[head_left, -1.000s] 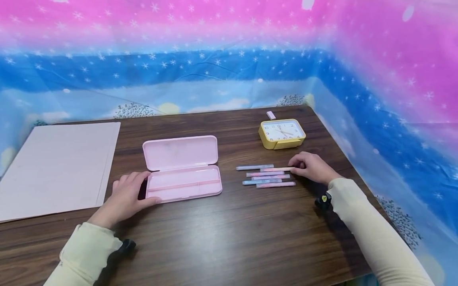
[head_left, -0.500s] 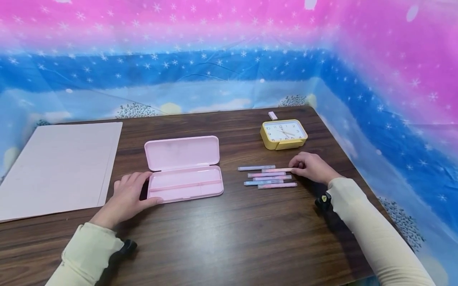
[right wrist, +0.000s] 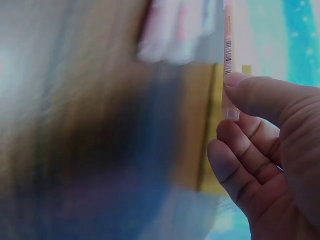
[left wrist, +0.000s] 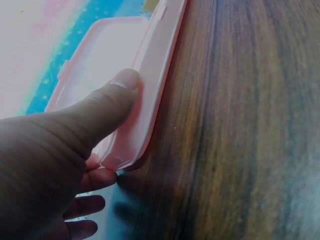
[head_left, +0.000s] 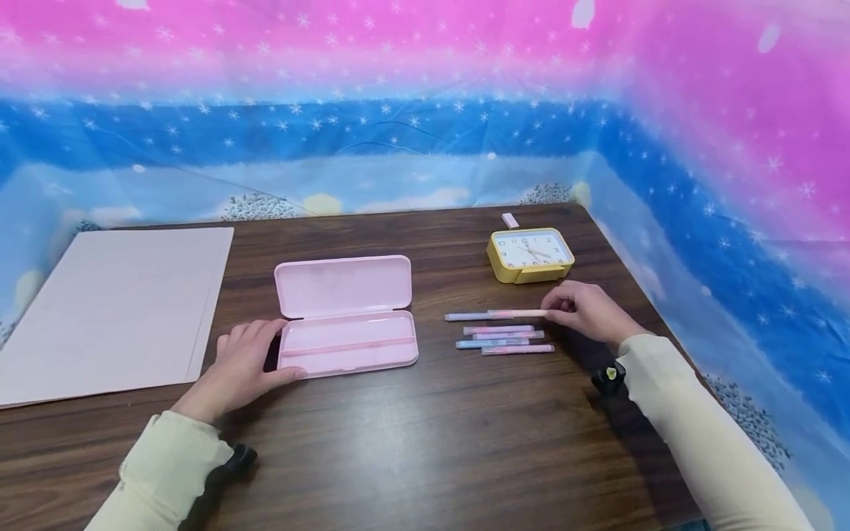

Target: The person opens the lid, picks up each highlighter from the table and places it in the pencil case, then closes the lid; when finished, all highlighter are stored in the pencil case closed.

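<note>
A: Hands status? Case as datum.
B: Pink pencil case (head_left: 348, 324) is set open on the brown tabletop (head_left: 398, 457), lid (head_left: 343, 287) opened out behind the tray (head_left: 348, 363). Its left end is gripped by the left hand (head_left: 242, 361): spread wide, thumb laid on the front edge, fingers placed around the end.
A: And the right?
B: Right hand (head_left: 587, 310) is located well to the right of the case. Nearly closed; peach pen (head_left: 524, 314) is pinched at its right end between thumb and fingers. A barcode is shown on the barrel in the right wrist view.
A: Pen clear of the others?
B: Its left end is overlapped, in the head view, with the lavender pen (head_left: 467, 317). Whether contact is made cannot be told.
A: Other pens?
B: Four pens (head_left: 508, 337) are laid close together, roughly parallel, right of the case, level with the tray.
A: Surroundings?
B: Yellow clock (head_left: 531, 255) is placed right of the case, farther back than the pens. Small white eraser (head_left: 510, 220) is seen just behind it. Large white sheet (head_left: 126, 302) is laid left of the case. Snowflake-print cloth (head_left: 332, 125) is hung behind the case and along the tabletop's right side.
</note>
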The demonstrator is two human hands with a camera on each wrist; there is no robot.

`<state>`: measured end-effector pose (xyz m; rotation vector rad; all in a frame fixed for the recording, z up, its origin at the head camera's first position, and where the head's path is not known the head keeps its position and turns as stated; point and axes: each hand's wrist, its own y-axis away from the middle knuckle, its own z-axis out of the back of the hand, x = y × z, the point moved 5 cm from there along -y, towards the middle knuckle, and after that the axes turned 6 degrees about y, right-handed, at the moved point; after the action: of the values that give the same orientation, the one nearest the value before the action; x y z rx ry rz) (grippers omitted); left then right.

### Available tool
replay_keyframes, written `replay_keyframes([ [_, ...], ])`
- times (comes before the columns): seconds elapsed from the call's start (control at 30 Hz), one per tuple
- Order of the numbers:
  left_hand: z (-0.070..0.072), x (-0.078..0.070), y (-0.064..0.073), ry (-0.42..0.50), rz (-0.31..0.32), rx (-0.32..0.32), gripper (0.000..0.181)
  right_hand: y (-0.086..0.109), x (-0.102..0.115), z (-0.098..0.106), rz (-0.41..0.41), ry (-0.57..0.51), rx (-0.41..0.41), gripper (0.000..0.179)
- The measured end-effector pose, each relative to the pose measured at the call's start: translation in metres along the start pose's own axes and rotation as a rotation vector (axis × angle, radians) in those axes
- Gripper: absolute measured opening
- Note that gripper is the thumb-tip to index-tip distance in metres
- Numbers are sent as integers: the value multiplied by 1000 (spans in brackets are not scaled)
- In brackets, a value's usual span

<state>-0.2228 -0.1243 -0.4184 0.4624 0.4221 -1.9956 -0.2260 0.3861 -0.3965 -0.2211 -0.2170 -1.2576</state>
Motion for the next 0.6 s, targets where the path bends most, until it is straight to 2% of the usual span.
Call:
replay_keyframes([
  [0.17, 2, 3, 3, -5, 4, -2, 87, -9, 33, 16, 96, 13, -73, 6],
  [0.33, 3, 5, 4, -3, 13, 0, 87, -21, 77, 27, 210, 10, -130, 6],
  [0.6, 2, 8, 4, -1, 23, 1, 87, -46, 146, 21, 289, -40, -80, 9],
])
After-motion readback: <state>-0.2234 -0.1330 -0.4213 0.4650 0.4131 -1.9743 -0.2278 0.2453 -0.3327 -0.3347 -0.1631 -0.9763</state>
